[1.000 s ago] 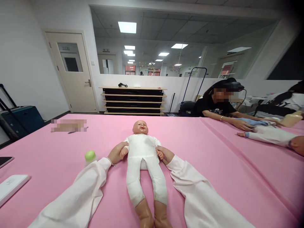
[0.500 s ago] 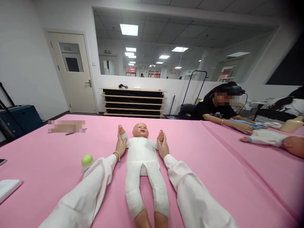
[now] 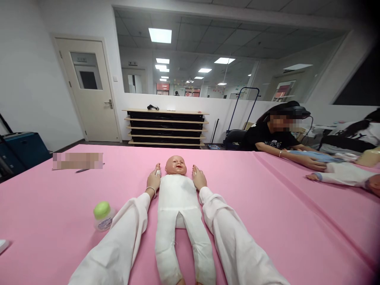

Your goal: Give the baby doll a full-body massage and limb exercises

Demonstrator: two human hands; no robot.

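A baby doll [image 3: 178, 200] with a white cloth body lies face up on the pink table cover [image 3: 258, 206], its head toward the far edge. On the left side of the picture, my left hand [image 3: 153, 180], with a beaded bracelet, is closed around one of the doll's arms. My right hand [image 3: 199, 178] grips the doll's other arm in the same way. Both arms of the doll point up beside its head, and only the small hands stick out above my fingers. The doll's feet run out of the bottom of the view.
Left of my left sleeve stands a jar with a green lid [image 3: 102, 215]. A pen [image 3: 89, 168] lies farther back beside a blurred patch. At the right, a person in a black shirt [image 3: 274, 138] handles another doll [image 3: 344, 174]. A white object [image 3: 3, 245] shows at the left edge.
Both my hands have moved inward with the doll's arms, closer to its head. The view has shifted slightly, so the jar shows more fully. The other person's hand has moved along the second doll.
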